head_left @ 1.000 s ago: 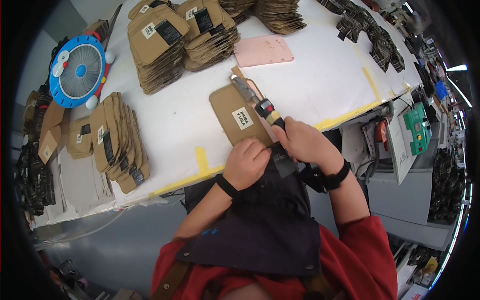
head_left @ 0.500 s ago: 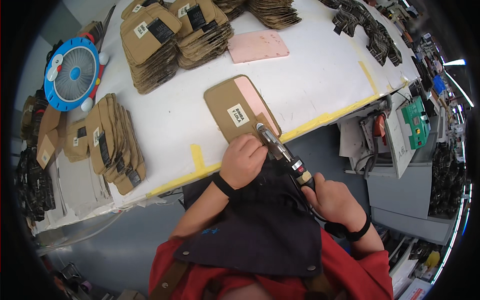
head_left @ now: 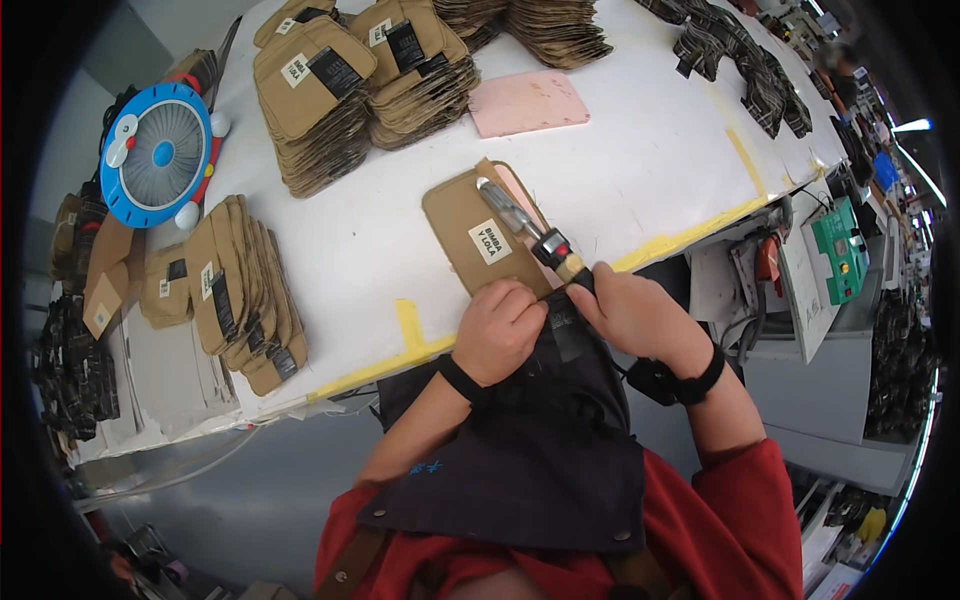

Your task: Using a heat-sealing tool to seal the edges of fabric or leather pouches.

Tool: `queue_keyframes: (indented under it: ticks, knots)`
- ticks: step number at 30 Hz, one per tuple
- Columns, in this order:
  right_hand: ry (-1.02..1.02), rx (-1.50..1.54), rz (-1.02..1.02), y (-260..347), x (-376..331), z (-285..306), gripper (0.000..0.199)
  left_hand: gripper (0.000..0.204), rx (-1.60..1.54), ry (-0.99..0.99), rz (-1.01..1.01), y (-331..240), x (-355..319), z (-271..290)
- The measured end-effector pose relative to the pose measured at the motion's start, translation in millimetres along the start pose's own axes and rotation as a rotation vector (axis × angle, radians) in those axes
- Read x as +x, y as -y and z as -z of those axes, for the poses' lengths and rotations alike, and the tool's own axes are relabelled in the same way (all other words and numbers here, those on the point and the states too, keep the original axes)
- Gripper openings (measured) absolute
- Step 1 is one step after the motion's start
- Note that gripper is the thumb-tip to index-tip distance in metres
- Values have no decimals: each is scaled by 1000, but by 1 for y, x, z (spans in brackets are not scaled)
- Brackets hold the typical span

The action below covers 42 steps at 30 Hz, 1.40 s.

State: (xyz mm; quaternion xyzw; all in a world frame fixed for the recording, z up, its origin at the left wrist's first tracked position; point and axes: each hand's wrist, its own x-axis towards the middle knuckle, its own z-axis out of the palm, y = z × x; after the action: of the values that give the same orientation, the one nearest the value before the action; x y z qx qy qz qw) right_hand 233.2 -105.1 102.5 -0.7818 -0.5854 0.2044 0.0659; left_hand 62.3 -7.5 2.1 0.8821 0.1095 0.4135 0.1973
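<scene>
A brown rounded panel [head_left: 456, 215] with a white label lies near the table's front edge. Along its right side runs a pink strip [head_left: 507, 180], now largely covered by a brown strip. My left hand [head_left: 500, 327] is closed at the panel's near edge, with its fingertips pinching there. My right hand [head_left: 637, 313] grips a small hand iron [head_left: 520, 220] by its handle. The iron's metal shaft and rounded tip rest over the brown strip, close to the panel's far end. My right fingers partly hide the handle.
Stacks of brown panels [head_left: 320, 80] stand at the back left, another leaning stack [head_left: 240, 290] at the left. A pink board [head_left: 530, 103] lies beyond the work. Also there: a blue fan [head_left: 155, 200], dark patterned strips [head_left: 750, 65], and a green box [head_left: 835, 247] off the table's right.
My right hand and the iron have moved forward and left, carrying the tip from the panel's near end to its far end. The brown strip now covers more pink. My left hand stays at the near edge.
</scene>
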Motion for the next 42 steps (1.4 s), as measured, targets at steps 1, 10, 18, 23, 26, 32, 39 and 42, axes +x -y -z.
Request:
queue_keyframes:
  ticks: [1,10,18,23,26,32,39,42]
  knots:
    - [8,10,-19,-1,-15,2,44,16,5,-3,4,0,0,1]
    - [-24,51,-18,-1,4,9,44,17,-6,3,-8,-2,1,-1]
    - [-70,20,-6,-4,-38,-17,40,17,7,10,15,-1,0,0]
    - [87,20,-132,-3,-92,-16,40,17,1,16,17,0,-1,-1]
    - [106,37,-146,-4,-89,-14,41,17,2,23,22,-2,-2,-1]
    - [-81,80,24,-8,12,-8,46,18,15,22,27,-3,-2,1]
    - [-122,-5,87,-25,15,-12,46,19,5,30,42,-4,1,1]
    - [3,-22,18,-31,-47,3,44,14,1,-10,-4,-4,5,1]
